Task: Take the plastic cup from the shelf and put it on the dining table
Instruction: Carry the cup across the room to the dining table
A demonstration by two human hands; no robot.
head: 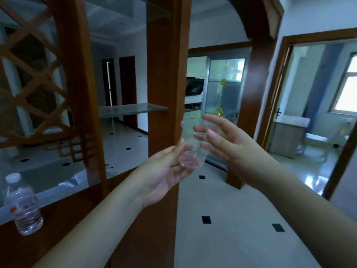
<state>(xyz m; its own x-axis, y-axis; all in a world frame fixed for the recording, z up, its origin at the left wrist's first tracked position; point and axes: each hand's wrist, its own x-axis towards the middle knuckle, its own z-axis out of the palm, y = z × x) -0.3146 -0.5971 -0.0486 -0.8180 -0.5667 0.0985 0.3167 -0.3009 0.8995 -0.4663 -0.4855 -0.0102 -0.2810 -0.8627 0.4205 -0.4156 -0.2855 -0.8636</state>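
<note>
A clear plastic cup point(190, 144) is held upright in the air between both hands, in front of a wooden post. My left hand point(164, 171) is palm-up under the cup's base, its fingers touching the bottom. My right hand point(229, 142) grips the cup's side near the rim with thumb and fingers. The glass shelf point(133, 109) of the wooden divider lies to the left and slightly above the cup, with nothing on it. No dining table is in view.
A water bottle point(23, 206) stands on the wooden ledge at lower left. The wooden post point(166, 74) and lattice panel point(32, 84) rise on the left. Tiled floor point(231, 219) stretches ahead toward a glass sliding door point(224, 89) and an open doorway point(318, 103) at right.
</note>
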